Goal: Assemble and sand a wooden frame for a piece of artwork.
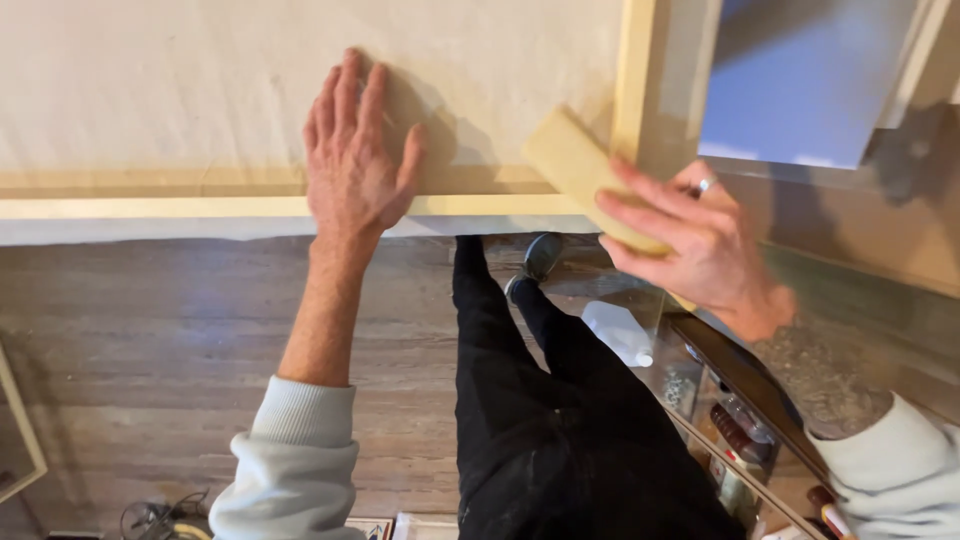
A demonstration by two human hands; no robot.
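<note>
My left hand [352, 152] lies flat, fingers spread, on a stretched beige canvas [180, 80], its palm over the pale wooden frame bar [150, 195] along the lower edge. My right hand [700, 240] grips a tan rectangular block [570, 160], a sponge or sanding block. The block presses against the canvas at its lower right corner, beside the upright frame bar [635, 70]. A ring shows on one finger of the right hand.
Below are a wooden plank floor [150, 350], my black trousers [540, 420] and a dark shoe [540, 258]. A white plastic bottle [618, 332] lies by a glass table [720, 400] with small jars. A blue-grey panel [800, 80] leans at upper right. Cables [160, 518] lie at bottom left.
</note>
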